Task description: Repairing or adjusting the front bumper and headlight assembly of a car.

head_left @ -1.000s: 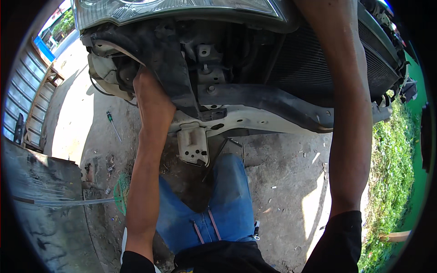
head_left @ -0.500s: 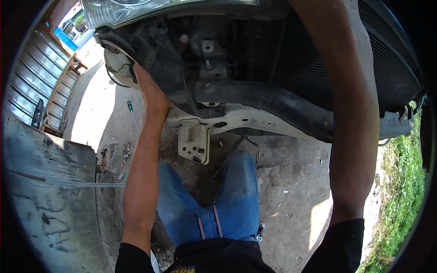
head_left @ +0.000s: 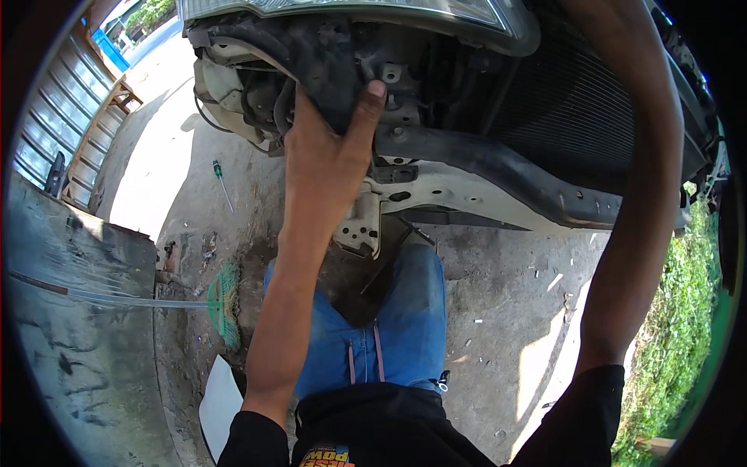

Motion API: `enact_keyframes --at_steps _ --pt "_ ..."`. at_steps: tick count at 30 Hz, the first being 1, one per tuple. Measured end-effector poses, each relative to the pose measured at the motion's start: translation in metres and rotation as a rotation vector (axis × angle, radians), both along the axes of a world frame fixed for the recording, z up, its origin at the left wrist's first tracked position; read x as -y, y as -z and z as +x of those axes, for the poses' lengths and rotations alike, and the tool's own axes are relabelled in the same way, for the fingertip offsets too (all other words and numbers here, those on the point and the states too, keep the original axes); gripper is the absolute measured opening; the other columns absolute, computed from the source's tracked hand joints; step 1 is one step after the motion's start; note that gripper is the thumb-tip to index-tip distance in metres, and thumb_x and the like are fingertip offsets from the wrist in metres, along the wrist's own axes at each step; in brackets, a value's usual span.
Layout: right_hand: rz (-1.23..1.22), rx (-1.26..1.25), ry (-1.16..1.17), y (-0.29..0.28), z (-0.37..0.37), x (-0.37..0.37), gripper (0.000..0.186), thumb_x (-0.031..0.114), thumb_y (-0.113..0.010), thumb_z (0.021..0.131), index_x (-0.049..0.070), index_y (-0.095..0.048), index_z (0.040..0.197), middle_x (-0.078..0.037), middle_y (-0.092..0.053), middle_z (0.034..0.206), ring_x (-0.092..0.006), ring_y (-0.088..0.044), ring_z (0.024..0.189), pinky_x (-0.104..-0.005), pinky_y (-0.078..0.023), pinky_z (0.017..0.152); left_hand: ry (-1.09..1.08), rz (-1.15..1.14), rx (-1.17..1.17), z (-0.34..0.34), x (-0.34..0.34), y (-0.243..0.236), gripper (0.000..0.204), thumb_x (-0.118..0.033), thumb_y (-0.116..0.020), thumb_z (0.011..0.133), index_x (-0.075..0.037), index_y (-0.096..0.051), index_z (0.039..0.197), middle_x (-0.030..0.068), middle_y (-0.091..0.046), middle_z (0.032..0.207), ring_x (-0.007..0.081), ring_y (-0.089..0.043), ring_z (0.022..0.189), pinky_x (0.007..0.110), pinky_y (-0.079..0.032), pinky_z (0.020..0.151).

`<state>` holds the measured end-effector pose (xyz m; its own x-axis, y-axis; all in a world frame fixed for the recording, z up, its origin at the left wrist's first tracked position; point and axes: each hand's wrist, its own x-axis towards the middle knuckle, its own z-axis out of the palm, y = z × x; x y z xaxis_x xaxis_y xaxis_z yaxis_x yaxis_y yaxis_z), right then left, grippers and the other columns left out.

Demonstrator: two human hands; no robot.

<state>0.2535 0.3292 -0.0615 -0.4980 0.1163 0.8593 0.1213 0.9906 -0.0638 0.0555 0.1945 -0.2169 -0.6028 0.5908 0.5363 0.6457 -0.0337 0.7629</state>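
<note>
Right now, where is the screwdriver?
In the head view, the screwdriver lies on the ground left of the left hand, beyond the green broom.

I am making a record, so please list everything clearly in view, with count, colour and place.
Headlight: 1, clear, top centre
Flap: 1, black, below headlight
Finned panel: 1, dark, upper right
Curved bar: 1, black, across centre
Beam: 1, white, below curved bar
Bracket: 1, white, with holes, under beam
Screwdriver: 1, green handle, left of centre
Broom: 1, green head, left
Sheet: 1, white, lower left
Corrugated wall: 1, silver, far left
Flat panel: 1, grey, lower left edge
Grass: 1 strip, green, right
Jeans: 1 pair, blue, lower centre
Shirt: 1, black, bottom
Left hand: 1, bare, at flap, partly hidden
Left forearm: 1, bare, below it
Right forearm: 1, bare, right; right hand out of view
</note>
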Motion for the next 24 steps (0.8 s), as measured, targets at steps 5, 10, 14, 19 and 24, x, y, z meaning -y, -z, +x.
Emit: enact_keyframes --at_steps 5,10,14,19,24 --pt "-0.097 0.185 0.108 -0.016 -0.017 0.017 0.126 0.031 -0.098 0.073 0.001 -0.019 0.167 -0.022 -0.05 0.155 -0.0318 -0.049 0.144 -0.0431 -0.04 0.122 0.222 -0.126 0.08 -0.013 0.02 0.017 0.062 -0.051 -0.069 0.101 0.002 -0.062 0.13 0.0214 -0.074 0.107 0.0373 -0.074 0.098 0.047 -0.055 0.087" --pt "-0.341 -0.017 0.083 -0.005 -0.023 0.034 0.124 0.025 -0.099 0.074 -0.002 -0.02 0.166 -0.022 -0.048 0.157 -0.0313 -0.048 0.146 -0.0434 -0.039 0.123 0.225 0.009 0.055 -0.017 0.006 0.035 0.053 -0.045 -0.071 0.1 0.003 -0.063 0.122 0.019 -0.073 0.096 0.0347 -0.074 0.09 0.045 -0.056 0.083" --pt "-0.502 -0.129 -0.072 0.003 -0.031 0.028 0.117 0.021 -0.097 0.076 -0.002 -0.025 0.165 -0.022 -0.051 0.154 -0.0302 -0.054 0.141 -0.0433 -0.042 0.12 0.215 0.055 0.069 -0.016 0.003 0.04 0.051 -0.043 -0.072 0.1 0.003 -0.063 0.119 0.0182 -0.074 0.092 0.0323 -0.075 0.083 0.042 -0.058 0.077" --pt "-0.507 -0.035 -0.082 -0.003 -0.038 0.042 0.105 0.02 -0.093 0.081 -0.002 -0.03 0.162 -0.022 -0.054 0.153 -0.0298 -0.058 0.137 -0.0424 -0.044 0.118 0.171 0.058 0.042 -0.013 0.004 0.037 0.053 -0.046 -0.07 0.101 0.003 -0.063 0.119 0.0168 -0.074 0.086 0.0326 -0.076 0.079 0.043 -0.058 0.073" --pt "-0.291 0.031 -0.217 0.009 -0.023 0.032 0.095 0.016 -0.087 0.087 -0.002 -0.032 0.162 -0.02 -0.052 0.155 -0.0296 -0.054 0.141 -0.0411 -0.043 0.118 0.083 -0.031 -0.04 -0.009 0.005 0.035 0.066 -0.06 -0.057 0.104 0.004 -0.063 0.118 0.0166 -0.072 0.078 0.0366 -0.075 0.075 0.046 -0.058 0.074"
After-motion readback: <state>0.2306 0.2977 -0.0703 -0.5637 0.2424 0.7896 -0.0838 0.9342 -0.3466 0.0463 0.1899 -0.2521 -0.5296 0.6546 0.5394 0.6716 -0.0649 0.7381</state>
